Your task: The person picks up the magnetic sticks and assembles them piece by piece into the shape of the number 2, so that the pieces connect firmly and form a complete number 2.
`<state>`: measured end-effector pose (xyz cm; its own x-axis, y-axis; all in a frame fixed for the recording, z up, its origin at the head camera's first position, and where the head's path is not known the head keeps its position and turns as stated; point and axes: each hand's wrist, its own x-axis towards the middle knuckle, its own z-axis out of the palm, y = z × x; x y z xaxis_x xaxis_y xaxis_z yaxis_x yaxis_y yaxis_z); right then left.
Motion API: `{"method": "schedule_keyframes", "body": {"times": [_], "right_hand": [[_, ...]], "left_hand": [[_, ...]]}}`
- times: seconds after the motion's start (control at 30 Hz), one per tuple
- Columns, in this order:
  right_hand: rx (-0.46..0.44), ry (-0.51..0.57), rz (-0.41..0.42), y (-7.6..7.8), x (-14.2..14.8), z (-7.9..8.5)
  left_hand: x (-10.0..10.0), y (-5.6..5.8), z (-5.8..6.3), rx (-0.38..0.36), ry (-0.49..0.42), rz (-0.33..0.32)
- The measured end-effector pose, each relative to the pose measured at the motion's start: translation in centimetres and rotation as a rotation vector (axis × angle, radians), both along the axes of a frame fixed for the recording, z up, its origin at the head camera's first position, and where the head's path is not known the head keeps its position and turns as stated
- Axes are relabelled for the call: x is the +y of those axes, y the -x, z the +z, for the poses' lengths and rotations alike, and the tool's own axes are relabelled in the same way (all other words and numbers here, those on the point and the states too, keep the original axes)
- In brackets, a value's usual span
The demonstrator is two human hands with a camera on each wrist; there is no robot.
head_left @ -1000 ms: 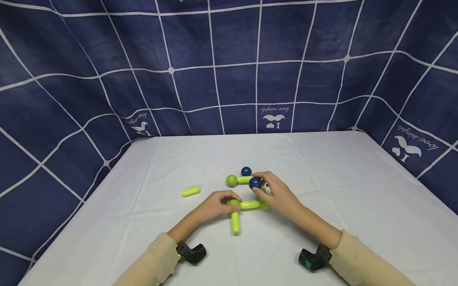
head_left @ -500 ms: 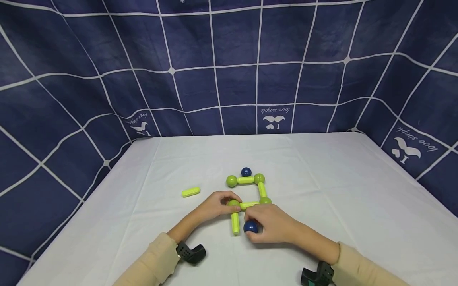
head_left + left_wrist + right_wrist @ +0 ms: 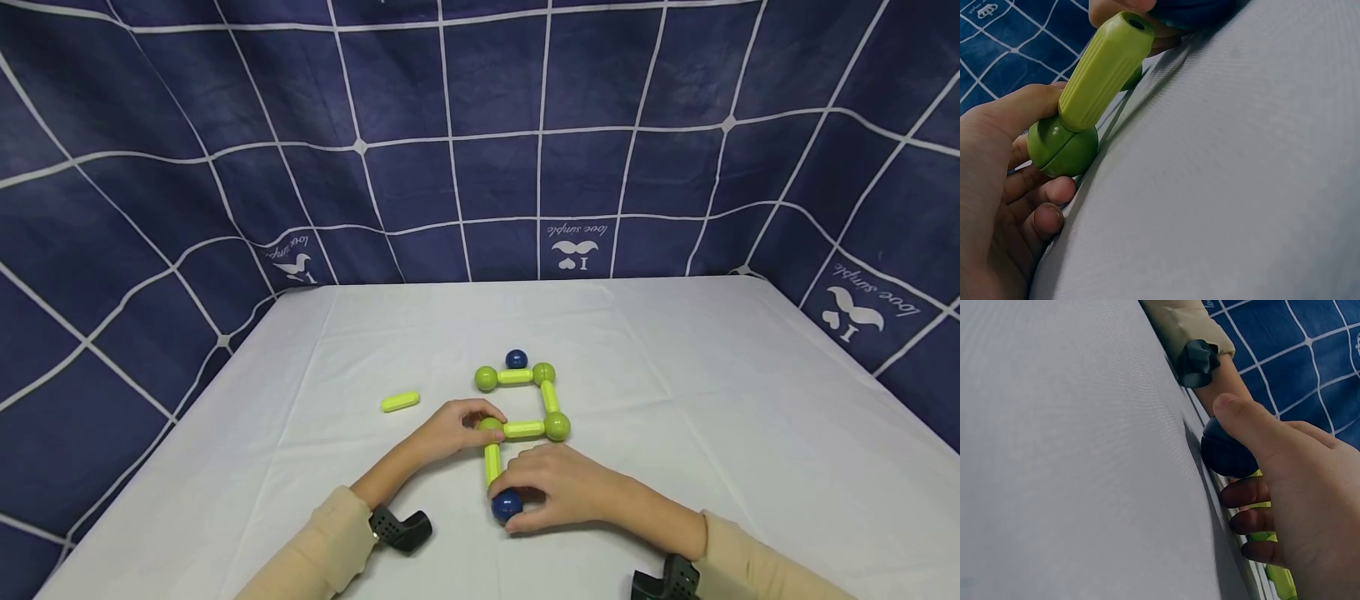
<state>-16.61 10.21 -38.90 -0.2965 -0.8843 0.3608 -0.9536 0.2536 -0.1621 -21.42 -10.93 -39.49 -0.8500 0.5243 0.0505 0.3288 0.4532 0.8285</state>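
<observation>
My left hand (image 3: pixel 457 432) grips a green ball (image 3: pixel 1063 149) between thumb and fingers at a corner of a chain of balls and rods. From that ball a yellow-green rod (image 3: pixel 492 463) points toward me, and another rod (image 3: pixel 523 429) runs right to a second green ball (image 3: pixel 557 426). My right hand (image 3: pixel 562 487) pinches a dark blue ball (image 3: pixel 507 506) at the near end of the first rod. In the left wrist view a small gap seems to show between rod end and blue ball (image 3: pixel 1194 12); whether they touch, I cannot tell.
Farther back, the chain continues through a rod (image 3: pixel 551 397) to a green ball (image 3: pixel 543 373), then left to another green ball (image 3: pixel 486 378). Behind it lies a second blue ball (image 3: pixel 516 359). A loose yellow-green rod (image 3: pixel 401 402) lies on the white tablecloth (image 3: pixel 315 433) at left.
My right hand has carried the blue ball from the far part of the chain toward me, then left to the near rod's end. My left hand keeps its grip in place.
</observation>
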Motion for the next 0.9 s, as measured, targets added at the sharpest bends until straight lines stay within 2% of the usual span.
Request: {"method": "schedule_keyframes", "body": {"times": [0.33, 0.5, 0.6, 0.7, 0.83, 0.9], "right_hand": [[-0.001, 0.018, 0.012, 0.0, -0.3, -0.3], [-0.091, 0.0, -0.043, 0.0, 0.0, -0.2], [-0.124, 0.032, -0.084, 0.3, 0.3, 0.0], [-0.085, 0.123, -0.113, 0.9, 0.8, 0.1], [0.04, 0.247, -0.15, 1.9, 1.7, 0.1], [0.104, 0.258, -0.191, 2.5, 2.2, 0.2]], "left_hand": [[0.0, -0.1, 0.1, 0.0, 0.0, -0.001], [-0.1, -0.1, 0.2, 0.002, 0.008, -0.013], [-0.1, -0.2, 0.2, 0.003, 0.018, -0.015], [0.0, -0.2, 0.3, -0.008, 0.018, -0.018], [0.0, -0.1, 0.3, -0.029, -0.003, -0.014], [-0.1, -0.1, 0.3, -0.038, -0.016, -0.006]]}}
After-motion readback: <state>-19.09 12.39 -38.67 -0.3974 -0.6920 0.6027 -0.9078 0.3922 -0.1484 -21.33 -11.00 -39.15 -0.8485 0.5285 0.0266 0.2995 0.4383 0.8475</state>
